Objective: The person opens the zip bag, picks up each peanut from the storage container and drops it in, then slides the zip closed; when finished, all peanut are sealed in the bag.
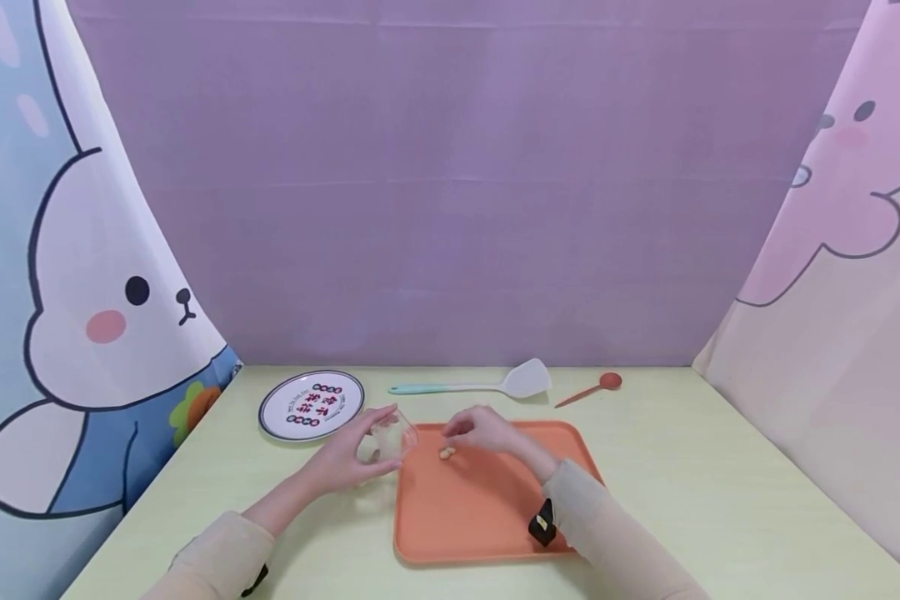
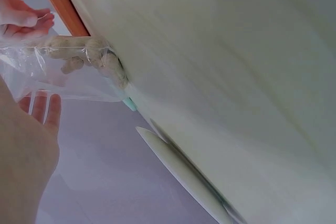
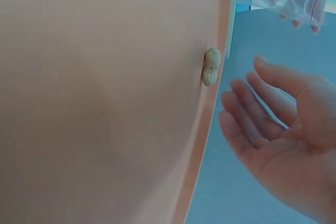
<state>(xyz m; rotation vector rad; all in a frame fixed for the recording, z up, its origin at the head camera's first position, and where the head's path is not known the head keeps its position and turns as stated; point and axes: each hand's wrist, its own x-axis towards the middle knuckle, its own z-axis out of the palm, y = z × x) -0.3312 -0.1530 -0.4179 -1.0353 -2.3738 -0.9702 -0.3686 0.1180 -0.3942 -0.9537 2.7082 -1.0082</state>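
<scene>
My left hand (image 1: 342, 454) holds a clear zip bag (image 1: 388, 440) at the left edge of the orange tray (image 1: 480, 517), its thumb and fingers spread round the bag. Several unshelled peanuts lie in the bag's lower end, as the left wrist view shows through the plastic (image 2: 79, 80). One peanut (image 3: 211, 67) lies on the tray near its edge. Above it hovers my right hand (image 1: 483, 429), fingers loosely bent and apart from the peanut. In the right wrist view, nothing is in the right palm (image 3: 289, 156).
Behind my left hand lies a round white plate (image 1: 311, 406) with printed lettering. A spatula (image 1: 525, 380) with a pale green handle lies beyond the tray, and a red spoon (image 1: 609, 381) rests to its right. A purple curtain (image 1: 450, 208) closes off the table's back.
</scene>
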